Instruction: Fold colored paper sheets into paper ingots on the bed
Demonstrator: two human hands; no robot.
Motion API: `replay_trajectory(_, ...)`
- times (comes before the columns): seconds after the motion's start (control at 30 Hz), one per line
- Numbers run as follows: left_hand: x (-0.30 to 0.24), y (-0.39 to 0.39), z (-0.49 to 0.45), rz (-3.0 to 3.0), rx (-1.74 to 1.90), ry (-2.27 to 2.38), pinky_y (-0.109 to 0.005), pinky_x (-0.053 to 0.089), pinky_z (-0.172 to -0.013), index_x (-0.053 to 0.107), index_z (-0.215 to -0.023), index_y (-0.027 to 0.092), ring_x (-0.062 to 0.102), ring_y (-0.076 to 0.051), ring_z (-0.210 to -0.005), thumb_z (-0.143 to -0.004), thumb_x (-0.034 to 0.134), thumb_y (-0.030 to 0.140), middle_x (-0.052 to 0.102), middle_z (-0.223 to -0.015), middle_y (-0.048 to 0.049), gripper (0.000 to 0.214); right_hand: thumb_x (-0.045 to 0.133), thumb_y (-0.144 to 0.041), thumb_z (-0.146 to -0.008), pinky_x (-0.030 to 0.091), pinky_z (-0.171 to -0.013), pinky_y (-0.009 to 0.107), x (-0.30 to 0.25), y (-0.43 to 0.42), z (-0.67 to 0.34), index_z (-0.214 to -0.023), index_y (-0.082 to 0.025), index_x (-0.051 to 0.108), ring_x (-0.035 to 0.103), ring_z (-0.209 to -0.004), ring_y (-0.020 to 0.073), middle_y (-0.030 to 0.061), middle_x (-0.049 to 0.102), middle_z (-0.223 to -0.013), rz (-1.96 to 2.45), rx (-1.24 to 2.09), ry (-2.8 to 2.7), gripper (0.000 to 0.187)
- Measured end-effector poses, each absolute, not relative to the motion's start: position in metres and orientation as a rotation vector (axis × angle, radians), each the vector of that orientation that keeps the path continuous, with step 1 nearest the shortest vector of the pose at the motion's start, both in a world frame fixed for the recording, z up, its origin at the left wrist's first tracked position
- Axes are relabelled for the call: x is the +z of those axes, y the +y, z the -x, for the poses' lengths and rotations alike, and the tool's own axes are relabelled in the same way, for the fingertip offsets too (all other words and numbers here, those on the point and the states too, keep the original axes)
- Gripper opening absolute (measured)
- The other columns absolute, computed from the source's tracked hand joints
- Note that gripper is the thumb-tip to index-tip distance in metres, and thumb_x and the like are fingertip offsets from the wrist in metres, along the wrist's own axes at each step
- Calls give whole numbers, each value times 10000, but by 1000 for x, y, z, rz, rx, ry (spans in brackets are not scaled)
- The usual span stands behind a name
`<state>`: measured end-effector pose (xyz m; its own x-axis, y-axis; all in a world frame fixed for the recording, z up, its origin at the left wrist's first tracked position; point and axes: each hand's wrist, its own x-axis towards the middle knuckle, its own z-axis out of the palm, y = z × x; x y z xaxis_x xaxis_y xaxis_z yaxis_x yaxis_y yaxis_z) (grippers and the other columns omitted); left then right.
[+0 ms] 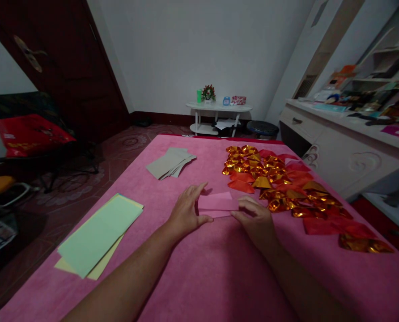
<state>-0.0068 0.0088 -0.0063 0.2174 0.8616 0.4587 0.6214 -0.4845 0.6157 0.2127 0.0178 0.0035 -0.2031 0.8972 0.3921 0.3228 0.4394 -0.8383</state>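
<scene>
A pink sheet of paper (217, 204), partly folded with a crease running along its length, is held between my two hands over the pink cloth. My left hand (188, 208) grips its left end, thumb at the near edge and fingers at the far side. At the right end, my right hand (255, 217) pinches the paper between thumb and fingers. Just beyond my right hand lie rows of folded gold foil paper pieces (253, 162) and red folded paper pieces (337, 227). The undersides of my fingers are hidden.
Green and yellow paper sheets (102, 235) lie at the left of the pink-covered table (193, 286). A fanned stack of grey paper (171, 162) sits farther back. A white cabinet (347, 152) stands to the right, and a chair with a red bag (33, 134) to the left.
</scene>
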Motion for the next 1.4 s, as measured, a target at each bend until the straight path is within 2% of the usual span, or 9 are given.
replay_trajectory(0.07,-3,7,7,-2201,1189,1368,-379,423,-898,423,-1351,223,547,-233,-1025,-689,730,436,600,-1138,-91,760,540,-159,-755,495,-669,309,7,17,-213,-687,-218,680,599,-741,186,35,622,-758,952,710,-1802,166)
replay_trajectory(0.2,5,3,10,-2388,1206,1281,-371,418,-873,675,-978,235,594,-184,-901,-832,562,225,674,-909,-54,184,463,-102,-745,497,-744,356,7,20,-215,-633,-234,662,615,-821,196,42,652,-825,875,586,-1857,265)
replay_trajectory(0.27,8,1,14,-2507,1146,1205,-382,407,-900,686,-905,231,597,-177,-922,-834,520,154,686,-912,-51,196,470,-112,-764,501,-774,370,4,22,-217,-650,-230,663,625,-856,201,49,671,-872,854,594,-1914,253)
replay_trajectory(0.37,8,-6,20,-2604,1008,1107,-379,406,-931,669,-959,219,591,-175,-976,-831,500,116,692,-977,-52,236,539,-179,-809,507,-791,359,3,21,-220,-766,-220,689,634,-877,203,69,689,-908,797,728,-2072,162)
replay_trajectory(0.47,7,-17,25,-2619,823,1049,-376,410,-952,657,-1016,218,595,-176,-986,-850,480,135,688,-1016,-56,257,592,-238,-818,500,-810,349,7,16,-224,-865,-217,699,627,-913,202,78,689,-944,742,846,-2200,118)
replay_trajectory(0.67,4,-38,33,-2528,715,1089,-382,426,-960,629,-1139,231,556,-206,-1104,-844,547,235,630,-1196,-72,306,613,-274,-821,460,-884,373,14,13,-230,-839,-242,721,597,-1007,210,59,673,-1058,756,909,-2328,113)
replay_trajectory(0.9,9,-38,22,-2217,847,1233,-312,462,-817,717,-851,205,600,-167,-887,-903,497,317,671,-936,-58,252,497,-312,-905,475,-829,331,13,16,-224,-862,-217,704,617,-920,195,53,693,-949,891,975,-2209,232)
replay_trajectory(1.03,6,-33,15,-2029,935,1405,-273,446,-702,633,-614,157,574,-142,-730,-883,522,300,631,-740,-42,324,474,-274,-899,472,-771,319,12,14,-215,-703,-199,643,610,-830,189,45,675,-840,990,892,-2162,269)
replay_trajectory(1.4,3,-31,8,-2062,850,1776,-279,408,-676,534,-616,172,545,-167,-738,-793,606,280,594,-723,-24,219,598,-189,-749,426,-703,295,0,15,-207,-581,-186,509,565,-834,170,36,577,-944,1294,647,-2097,190)
